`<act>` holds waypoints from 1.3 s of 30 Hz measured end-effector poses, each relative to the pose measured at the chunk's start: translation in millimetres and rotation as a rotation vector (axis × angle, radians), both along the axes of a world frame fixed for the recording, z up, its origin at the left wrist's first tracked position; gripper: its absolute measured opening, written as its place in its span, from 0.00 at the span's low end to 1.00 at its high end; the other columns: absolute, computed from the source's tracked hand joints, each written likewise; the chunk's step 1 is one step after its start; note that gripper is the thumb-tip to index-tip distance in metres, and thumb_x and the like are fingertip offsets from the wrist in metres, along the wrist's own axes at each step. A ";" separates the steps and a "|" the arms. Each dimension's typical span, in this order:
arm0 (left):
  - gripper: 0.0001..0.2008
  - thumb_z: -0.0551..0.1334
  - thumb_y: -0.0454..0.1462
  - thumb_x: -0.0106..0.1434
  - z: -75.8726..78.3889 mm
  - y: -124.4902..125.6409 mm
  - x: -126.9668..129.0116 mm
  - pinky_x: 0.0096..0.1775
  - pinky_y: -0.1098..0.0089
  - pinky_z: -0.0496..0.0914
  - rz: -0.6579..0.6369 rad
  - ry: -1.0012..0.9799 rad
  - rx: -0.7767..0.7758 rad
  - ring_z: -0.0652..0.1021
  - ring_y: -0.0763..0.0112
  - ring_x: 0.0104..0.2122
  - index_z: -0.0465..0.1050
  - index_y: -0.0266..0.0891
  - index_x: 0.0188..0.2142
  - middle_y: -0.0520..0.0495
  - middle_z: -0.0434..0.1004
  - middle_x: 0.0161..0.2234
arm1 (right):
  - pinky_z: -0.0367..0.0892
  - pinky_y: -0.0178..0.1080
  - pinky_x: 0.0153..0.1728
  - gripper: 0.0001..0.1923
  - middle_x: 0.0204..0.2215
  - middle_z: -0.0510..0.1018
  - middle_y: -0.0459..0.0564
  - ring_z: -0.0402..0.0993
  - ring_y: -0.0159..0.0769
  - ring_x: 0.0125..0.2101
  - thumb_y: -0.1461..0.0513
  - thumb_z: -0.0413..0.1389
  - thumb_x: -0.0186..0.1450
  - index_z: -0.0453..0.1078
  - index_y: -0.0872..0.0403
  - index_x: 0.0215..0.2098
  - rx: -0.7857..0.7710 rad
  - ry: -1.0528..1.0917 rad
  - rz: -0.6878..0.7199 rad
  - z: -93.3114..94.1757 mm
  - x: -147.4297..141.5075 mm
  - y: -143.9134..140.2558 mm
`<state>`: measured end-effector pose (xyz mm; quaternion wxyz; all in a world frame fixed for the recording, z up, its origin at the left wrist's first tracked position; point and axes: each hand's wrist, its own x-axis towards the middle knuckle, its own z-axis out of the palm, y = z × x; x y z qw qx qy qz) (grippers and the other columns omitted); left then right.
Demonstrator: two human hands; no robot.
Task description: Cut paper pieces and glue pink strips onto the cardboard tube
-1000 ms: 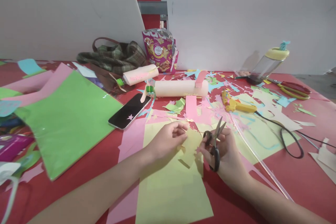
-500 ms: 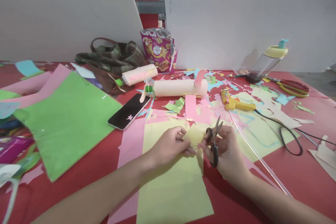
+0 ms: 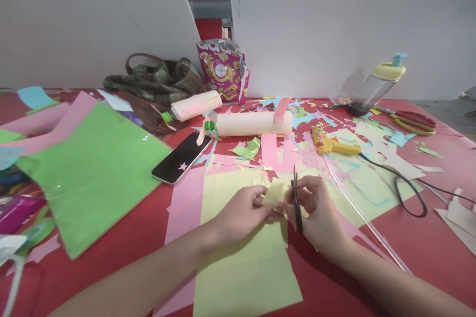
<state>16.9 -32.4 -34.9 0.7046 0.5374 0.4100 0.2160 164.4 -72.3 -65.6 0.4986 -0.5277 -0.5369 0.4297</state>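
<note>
Between my hands is a small piece of yellow paper (image 3: 275, 193). My left hand (image 3: 243, 210) pinches its left side with thumb and fingers. In my right hand (image 3: 318, 213) is a pair of black-handled scissors (image 3: 296, 203), seen nearly edge-on with the blades pointing away from me. The right fingertips touch the right edge of the small paper. Under both hands lies a large yellow sheet (image 3: 245, 272), over a strip of pink paper (image 3: 178, 228).
A phone (image 3: 182, 158) lies left of centre, near a paper-wrapped tube (image 3: 253, 124). A yellow glue gun (image 3: 336, 146) with a black cord lies right. Farther back are a snack bag (image 3: 223, 69), a tilted bottle (image 3: 377, 89) and red-handled scissors (image 3: 416, 119). Paper scraps are scattered around.
The scissors have turned from spread blades to nearly edge-on. My hands have shifted slightly, and the small yellow paper has tilted between them.
</note>
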 end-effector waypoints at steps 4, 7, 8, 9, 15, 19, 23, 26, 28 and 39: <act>0.17 0.58 0.38 0.52 1.5 -0.6 0.9 0.29 0.72 0.65 -0.002 -0.009 -0.036 0.75 0.71 0.26 0.47 0.39 0.19 0.58 0.56 0.17 | 0.65 0.37 0.28 0.17 0.24 0.61 0.41 0.62 0.29 0.25 0.68 0.54 0.53 0.51 0.49 0.34 0.004 -0.047 0.007 -0.3 1.0 0.4; 0.16 0.58 0.38 0.53 -0.9 -0.9 0.3 0.29 0.72 0.66 0.000 -0.026 -0.044 0.75 0.71 0.27 0.47 0.39 0.20 0.58 0.55 0.18 | 0.64 0.37 0.28 0.17 0.25 0.62 0.42 0.62 0.29 0.26 0.68 0.53 0.53 0.51 0.49 0.35 -0.004 -0.076 0.019 -1.2 1.1 0.5; 0.16 0.58 0.38 0.53 -2.2 -1.1 0.0 0.29 0.72 0.66 -0.003 -0.028 -0.041 0.75 0.71 0.27 0.47 0.39 0.20 0.58 0.55 0.18 | 0.64 0.37 0.28 0.16 0.25 0.62 0.42 0.62 0.29 0.25 0.68 0.53 0.53 0.51 0.49 0.35 -0.006 -0.088 0.018 -1.3 0.9 0.5; 0.16 0.57 0.38 0.53 -3.5 -1.3 -0.3 0.30 0.72 0.66 -0.006 -0.027 -0.036 0.74 0.71 0.27 0.47 0.39 0.20 0.58 0.55 0.18 | 0.64 0.37 0.28 0.16 0.25 0.62 0.42 0.62 0.29 0.25 0.68 0.53 0.53 0.51 0.49 0.35 -0.006 -0.098 0.016 -1.3 0.8 0.4; 0.16 0.55 0.39 0.54 -7.4 -2.3 0.0 0.29 0.72 0.65 -0.025 0.014 0.022 0.73 0.72 0.26 0.46 0.39 0.20 0.58 0.51 0.18 | 0.65 0.37 0.28 0.17 0.24 0.63 0.42 0.63 0.30 0.25 0.67 0.54 0.52 0.51 0.49 0.35 -0.017 -0.127 0.006 -0.6 1.3 -0.7; 0.18 0.56 0.41 0.53 -6.5 -3.3 -0.5 0.22 0.76 0.57 -0.031 0.093 0.131 0.67 0.78 0.20 0.45 0.39 0.20 0.59 0.46 0.18 | 0.65 0.38 0.29 0.17 0.25 0.64 0.43 0.64 0.30 0.26 0.69 0.53 0.52 0.52 0.49 0.35 0.000 -0.156 -0.006 -1.9 2.4 -1.0; 0.17 0.57 0.42 0.52 -7.8 -4.7 -1.0 0.19 0.77 0.50 -0.034 0.136 0.194 0.62 0.80 0.18 0.46 0.39 0.20 0.58 0.44 0.19 | 0.64 0.39 0.31 0.17 0.25 0.65 0.43 0.66 0.31 0.28 0.70 0.52 0.51 0.52 0.49 0.35 0.016 -0.172 -0.017 -2.7 2.5 -0.2; 0.18 0.57 0.42 0.51 -8.3 -5.3 -0.3 0.19 0.77 0.49 -0.002 0.157 0.215 0.60 0.81 0.18 0.46 0.39 0.20 0.58 0.43 0.19 | 0.64 0.39 0.32 0.18 0.26 0.65 0.43 0.66 0.31 0.28 0.70 0.53 0.51 0.52 0.49 0.35 0.042 -0.179 -0.031 -3.3 2.5 0.2; 0.19 0.58 0.42 0.50 -7.4 -5.6 0.8 0.19 0.77 0.49 0.027 0.179 0.236 0.57 0.82 0.17 0.45 0.39 0.19 0.58 0.42 0.19 | 0.64 0.39 0.32 0.18 0.27 0.65 0.44 0.65 0.31 0.28 0.70 0.53 0.50 0.53 0.49 0.35 0.053 -0.194 -0.051 -4.0 2.6 0.2; 0.11 0.58 0.42 0.52 -0.2 2.0 -2.9 0.25 0.74 0.65 0.177 0.114 0.180 0.74 0.70 0.27 0.56 0.38 0.25 0.52 0.67 0.23 | 0.63 0.36 0.28 0.15 0.26 0.64 0.42 0.61 0.28 0.24 0.66 0.54 0.53 0.51 0.49 0.34 -0.045 -0.118 0.030 4.2 0.3 -1.7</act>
